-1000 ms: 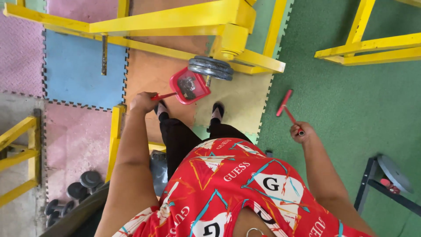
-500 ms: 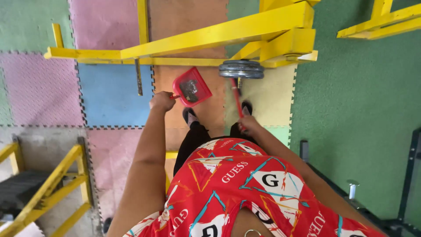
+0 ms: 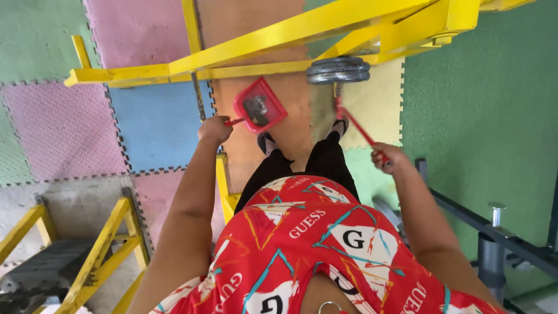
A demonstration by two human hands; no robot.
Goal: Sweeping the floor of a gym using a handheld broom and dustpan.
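My left hand (image 3: 214,128) grips the handle of a red dustpan (image 3: 259,106) that hangs level above the orange floor mat, with dark debris lying in it. My right hand (image 3: 388,157) grips the red handle of a small brush (image 3: 351,119), whose head points away from me toward the stacked grey weight plates (image 3: 338,69). My two feet in dark sandals stand between the dustpan and the brush. I am standing and wear a red patterned shirt and black trousers.
A yellow steel gym frame (image 3: 273,40) crosses the top over coloured foam mats (image 3: 157,122). Green carpet (image 3: 482,104) lies to the right. A yellow frame with steps (image 3: 93,250) sits lower left; a dark metal rack (image 3: 494,238) lower right.
My right hand swung the brush from the right side in front of my feet and back out to the right. The dustpan stayed in my left hand. The view shifted left.
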